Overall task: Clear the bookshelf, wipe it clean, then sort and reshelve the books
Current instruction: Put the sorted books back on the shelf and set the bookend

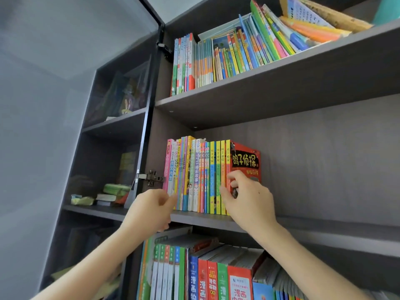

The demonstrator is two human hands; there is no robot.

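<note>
The dark grey-brown wooden bookshelf [324, 161] has its middle shelf board [324, 233] loaded only at the left, where a row of thin, brightly coloured children's books [194, 176] stands upright. At the right end of that row is a red-covered book with yellow characters on a black panel [246, 161]. The right grip [249, 202] grasps it: the thumb lies on the yellow spines and curled fingers press on the red cover, hiding the lower half of the cover.

The left grip [149, 211] sits at the row's left end with its fingers curled. It covers the bottoms of the pink and white spines, and whether it is clenched on a book or merely touching cannot be told.

The leaning, multicoloured books on the upper shelf [216, 59] run out of view at the top right. The thicker red, green and blue books on the lower shelf [205, 276] are cut off by the bottom edge. Left of a metal hinge [151, 177], the tinted glass door [108, 148] dims the things behind it to vague shapes.
</note>
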